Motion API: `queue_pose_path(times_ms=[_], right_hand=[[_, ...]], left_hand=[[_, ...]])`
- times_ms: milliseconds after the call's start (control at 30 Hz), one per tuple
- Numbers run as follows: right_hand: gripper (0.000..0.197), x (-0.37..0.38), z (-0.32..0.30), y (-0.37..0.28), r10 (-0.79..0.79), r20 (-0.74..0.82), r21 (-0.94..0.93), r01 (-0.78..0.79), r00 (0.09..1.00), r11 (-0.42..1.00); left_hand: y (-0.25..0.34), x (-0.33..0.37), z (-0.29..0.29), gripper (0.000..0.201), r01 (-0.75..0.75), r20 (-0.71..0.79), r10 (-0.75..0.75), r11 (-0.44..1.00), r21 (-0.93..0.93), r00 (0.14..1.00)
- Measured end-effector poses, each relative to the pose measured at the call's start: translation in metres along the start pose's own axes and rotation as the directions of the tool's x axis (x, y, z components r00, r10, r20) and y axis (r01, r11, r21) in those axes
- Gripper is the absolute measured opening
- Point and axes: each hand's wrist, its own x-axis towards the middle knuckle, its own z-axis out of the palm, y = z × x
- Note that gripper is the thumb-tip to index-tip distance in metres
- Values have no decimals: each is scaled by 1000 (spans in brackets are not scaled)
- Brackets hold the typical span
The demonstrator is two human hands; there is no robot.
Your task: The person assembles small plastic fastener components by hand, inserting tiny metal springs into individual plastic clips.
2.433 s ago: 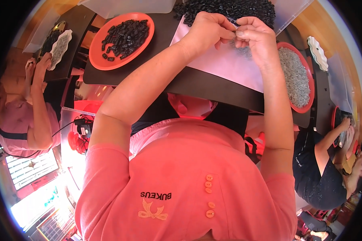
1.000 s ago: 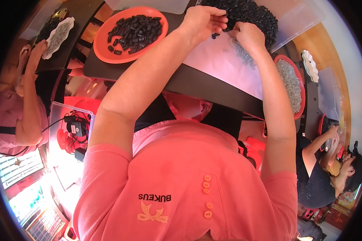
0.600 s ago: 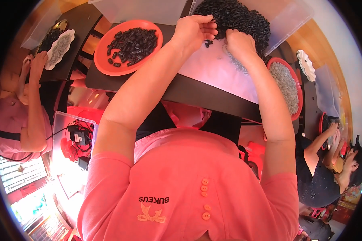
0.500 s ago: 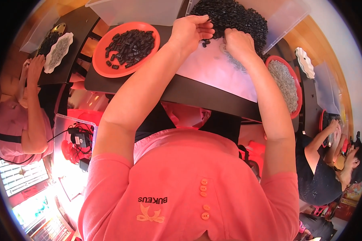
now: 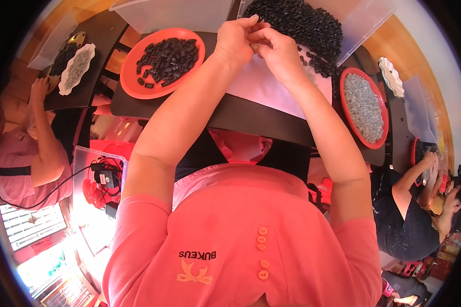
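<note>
My left hand (image 5: pixel 235 42) and my right hand (image 5: pixel 274 50) meet above a pale sheet (image 5: pixel 264 87) on the dark table (image 5: pixel 251 120). Their fingertips pinch together around something small that I cannot make out. Just beyond them lies a big heap of small black parts (image 5: pixel 299 23). At the left stands an orange plate (image 5: pixel 143 84) holding several of the same black parts. A red plate (image 5: pixel 346 110) at the right holds small grey pieces.
A clear plastic tub (image 5: pixel 174 13) stands at the table's far side. Another person sits at the left by a white dish (image 5: pixel 77 69) of grey pieces. A third person in dark clothes works at the right (image 5: pixel 410 215). Cables and a charger (image 5: pixel 105 179) lie below left.
My hands drew back from the black heap and came together over the pale sheet, fingertips touching. The view shifted slightly.
</note>
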Motion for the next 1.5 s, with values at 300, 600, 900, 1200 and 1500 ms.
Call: queue_pose_path(times_ms=[300, 600, 900, 1200, 1500], right_hand=[[11, -6, -21, -12, -99, 168, -371, 156, 981, 915], [7, -22, -19, -19, -460, 165, -637, 450, 873, 626], [8, -8, -53, -8, -4, -223, 145, 37, 975, 989], [17, 0, -51, -2, 193, -167, 406, -111, 967, 907], [16, -3, -53, 8, 237, -118, 419, -168, 964, 892]], left_hand=[[-6, -5, 4, 18, 129, 39, -128, 991, -37, 991], [-10, -1, 0, 20, 222, 223, -194, 969, -108, 955], [-14, -9, 9, 17, 15, 42, -26, 972, 235, 999], [-21, -9, 10, 11, 89, 102, -112, 973, 214, 988], [-17, -13, 11, 14, 120, 113, -157, 952, 280, 981]])
